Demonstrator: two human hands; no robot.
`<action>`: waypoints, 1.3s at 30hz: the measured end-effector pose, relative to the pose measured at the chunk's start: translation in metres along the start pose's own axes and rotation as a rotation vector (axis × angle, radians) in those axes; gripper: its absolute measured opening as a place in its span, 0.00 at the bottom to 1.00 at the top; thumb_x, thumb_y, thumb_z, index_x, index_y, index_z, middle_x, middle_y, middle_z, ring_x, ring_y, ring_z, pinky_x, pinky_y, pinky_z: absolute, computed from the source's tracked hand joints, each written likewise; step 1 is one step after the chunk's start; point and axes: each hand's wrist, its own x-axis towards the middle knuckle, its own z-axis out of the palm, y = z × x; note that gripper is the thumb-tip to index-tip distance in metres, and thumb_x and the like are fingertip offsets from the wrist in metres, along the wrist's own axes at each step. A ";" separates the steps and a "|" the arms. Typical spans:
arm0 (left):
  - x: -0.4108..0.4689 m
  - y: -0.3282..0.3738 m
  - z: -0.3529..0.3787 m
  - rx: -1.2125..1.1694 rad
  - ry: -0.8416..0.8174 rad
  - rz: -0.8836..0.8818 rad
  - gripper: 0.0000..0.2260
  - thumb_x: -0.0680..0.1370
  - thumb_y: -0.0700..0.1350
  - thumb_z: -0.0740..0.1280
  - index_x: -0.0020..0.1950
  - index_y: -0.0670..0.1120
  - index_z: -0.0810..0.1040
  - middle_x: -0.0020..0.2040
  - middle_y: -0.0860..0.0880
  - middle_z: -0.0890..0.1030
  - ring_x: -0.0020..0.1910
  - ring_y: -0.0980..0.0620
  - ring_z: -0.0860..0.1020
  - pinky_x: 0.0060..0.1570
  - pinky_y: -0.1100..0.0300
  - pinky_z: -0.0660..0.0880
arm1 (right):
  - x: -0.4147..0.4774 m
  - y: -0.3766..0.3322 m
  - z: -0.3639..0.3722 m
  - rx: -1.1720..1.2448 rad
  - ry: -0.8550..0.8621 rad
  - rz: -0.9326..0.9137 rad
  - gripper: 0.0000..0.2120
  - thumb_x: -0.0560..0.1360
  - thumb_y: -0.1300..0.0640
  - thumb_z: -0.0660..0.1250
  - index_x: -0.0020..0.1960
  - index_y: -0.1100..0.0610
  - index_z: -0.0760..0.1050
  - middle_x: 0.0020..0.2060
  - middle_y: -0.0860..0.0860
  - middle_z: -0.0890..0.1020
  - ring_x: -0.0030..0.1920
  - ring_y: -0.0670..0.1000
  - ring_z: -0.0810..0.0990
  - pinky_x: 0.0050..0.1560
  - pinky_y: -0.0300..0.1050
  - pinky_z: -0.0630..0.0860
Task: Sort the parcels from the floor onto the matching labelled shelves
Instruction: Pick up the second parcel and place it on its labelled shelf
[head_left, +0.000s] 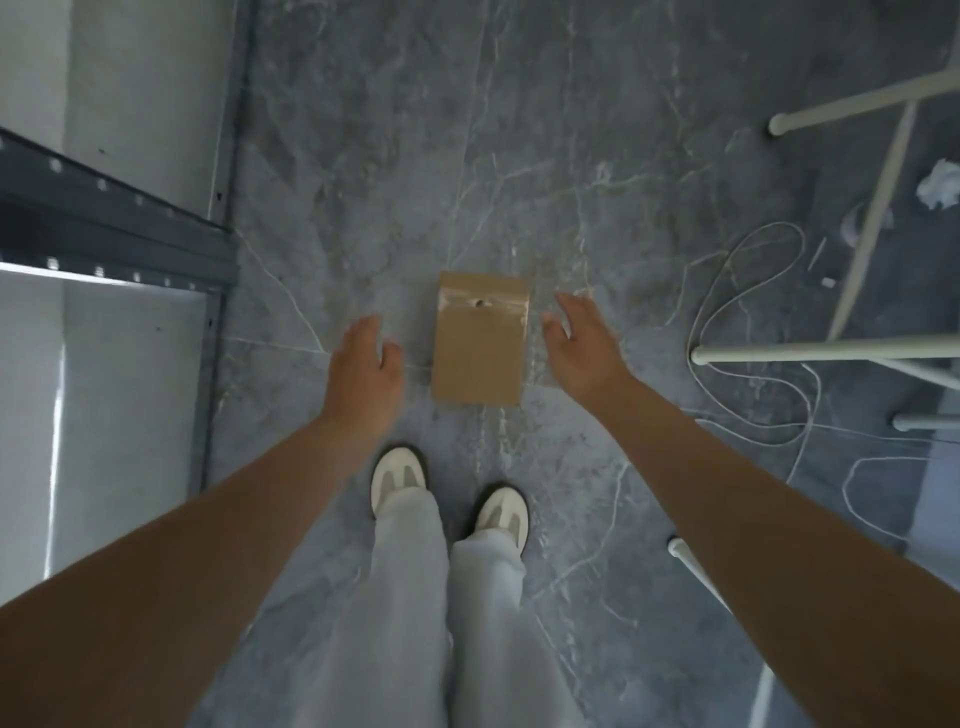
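A flat brown cardboard parcel (480, 340) lies on the grey marbled floor, straight ahead of my feet; clear tape and a small hole mark its far end. My left hand (366, 361) hovers just left of the parcel, fingers apart, holding nothing. My right hand (582, 343) hovers just right of it, also with fingers spread and nothing in it. Neither hand touches the parcel. At the left stands a dark metal shelf frame (109, 228) with pale boards; no labels show.
White table or chair legs (826, 356) stand at the right, with a thin white cord (753, 291) looped on the floor around them. Crumpled white paper (940, 184) lies far right. My white shoes (397, 480) stand just behind the parcel.
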 end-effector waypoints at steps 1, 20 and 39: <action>0.008 -0.006 0.009 -0.031 -0.014 -0.034 0.22 0.86 0.45 0.54 0.80 0.43 0.61 0.80 0.41 0.64 0.76 0.40 0.66 0.76 0.47 0.62 | 0.008 0.007 0.007 0.013 0.001 0.017 0.23 0.85 0.53 0.53 0.78 0.57 0.60 0.79 0.55 0.58 0.80 0.53 0.53 0.79 0.51 0.50; 0.131 -0.066 0.136 -0.509 -0.233 -0.338 0.22 0.85 0.53 0.55 0.73 0.43 0.72 0.73 0.42 0.74 0.70 0.41 0.73 0.72 0.47 0.69 | 0.097 0.058 0.132 0.416 0.097 0.122 0.25 0.84 0.43 0.47 0.72 0.57 0.67 0.66 0.54 0.74 0.63 0.51 0.72 0.57 0.40 0.61; -0.038 0.040 -0.064 -0.838 -0.125 -0.378 0.23 0.82 0.59 0.57 0.68 0.46 0.77 0.66 0.45 0.80 0.64 0.44 0.78 0.70 0.45 0.72 | -0.085 -0.125 -0.039 0.546 0.016 -0.021 0.23 0.85 0.44 0.49 0.75 0.53 0.64 0.65 0.47 0.72 0.64 0.44 0.69 0.58 0.35 0.60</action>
